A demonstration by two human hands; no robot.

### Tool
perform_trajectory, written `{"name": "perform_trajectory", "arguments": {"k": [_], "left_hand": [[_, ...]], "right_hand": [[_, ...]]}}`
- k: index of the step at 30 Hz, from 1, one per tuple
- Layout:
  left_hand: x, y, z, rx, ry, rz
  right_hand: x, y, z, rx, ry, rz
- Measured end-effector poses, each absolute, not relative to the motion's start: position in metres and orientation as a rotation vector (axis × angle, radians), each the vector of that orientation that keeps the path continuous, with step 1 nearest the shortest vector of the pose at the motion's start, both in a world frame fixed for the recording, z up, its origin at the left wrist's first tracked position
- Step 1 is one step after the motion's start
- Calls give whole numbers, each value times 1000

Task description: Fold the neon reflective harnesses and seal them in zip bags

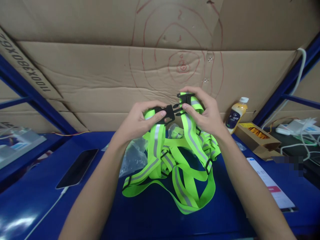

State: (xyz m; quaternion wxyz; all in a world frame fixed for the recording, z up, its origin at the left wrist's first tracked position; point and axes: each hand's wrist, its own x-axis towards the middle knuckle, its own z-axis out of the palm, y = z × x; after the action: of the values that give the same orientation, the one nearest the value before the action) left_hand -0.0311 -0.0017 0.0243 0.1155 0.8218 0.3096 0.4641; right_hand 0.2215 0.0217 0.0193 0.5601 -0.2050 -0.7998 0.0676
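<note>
A neon-yellow reflective strap harness (186, 196) with grey stripes and black sliders lies in loose loops on the blue table. Its two strap ends are raised in my hands. Between thumb and fingers, my left hand (142, 118) pinches the black socket half of a side-release buckle (170, 113). The pronged half (186, 99) is gripped by my right hand (203, 110), its prongs pointing left at the socket. The prong tips are right at the socket's mouth; the two halves are not locked together. My fingers partly cover both halves.
A clear plastic bag (135, 156) lies behind the straps. On the left is a dark phone (77, 168) on a white cable; on the right, a lit phone (271, 183), an open cardboard box (258, 140) and a juice bottle (237, 115). Cardboard (100, 73) walls the back.
</note>
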Motion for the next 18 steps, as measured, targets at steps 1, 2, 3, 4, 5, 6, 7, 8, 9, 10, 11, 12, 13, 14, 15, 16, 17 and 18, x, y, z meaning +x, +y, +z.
{"name": "perform_trajectory", "arguments": {"k": [1,2,3,4,5,6,7,8,9,10,11,12,13,14,15,16,17,18], "left_hand": [[-31,-2,24,2410,902,1356],[-31,-1,24,2414,900,1352],[-31,-1,24,2420,901,1350],[-31,-1,24,2427,902,1352],[-31,-1,25,2437,903,1352],[-30,-2,25,2446,906,1350],[-30,-2,25,2455,912,1343],[-29,-2,25,2463,924,1331],[-29,-3,25,2472,939,1315],[-28,-4,26,2480,957,1296],[-27,-5,26,2486,972,1281],[-26,-6,27,2489,983,1273],[-24,-7,27,2490,990,1273],[-23,-8,27,2488,996,1280],[-21,-8,27,2484,1005,1290],[-20,-9,26,2482,1014,1301],[-18,-9,26,2480,1025,1313],[-16,-8,24,2481,1035,1330]], "right_hand": [[222,21,19,-481,-1888,161],[222,21,19,-482,-1891,161],[222,21,19,-482,-1895,159],[222,21,19,-479,-1897,155],[222,20,19,-476,-1898,148],[222,20,19,-474,-1900,138],[221,20,19,-472,-1907,122],[221,19,19,-473,-1916,102],[221,19,19,-476,-1928,80],[220,18,19,-480,-1939,60],[219,17,19,-482,-1946,45],[219,17,19,-481,-1945,33],[218,17,18,-482,-1936,27],[216,17,18,-488,-1922,26],[215,17,16,-496,-1905,31],[213,18,15,-507,-1887,40],[210,18,13,-518,-1869,52],[208,19,11,-527,-1854,66]]}}
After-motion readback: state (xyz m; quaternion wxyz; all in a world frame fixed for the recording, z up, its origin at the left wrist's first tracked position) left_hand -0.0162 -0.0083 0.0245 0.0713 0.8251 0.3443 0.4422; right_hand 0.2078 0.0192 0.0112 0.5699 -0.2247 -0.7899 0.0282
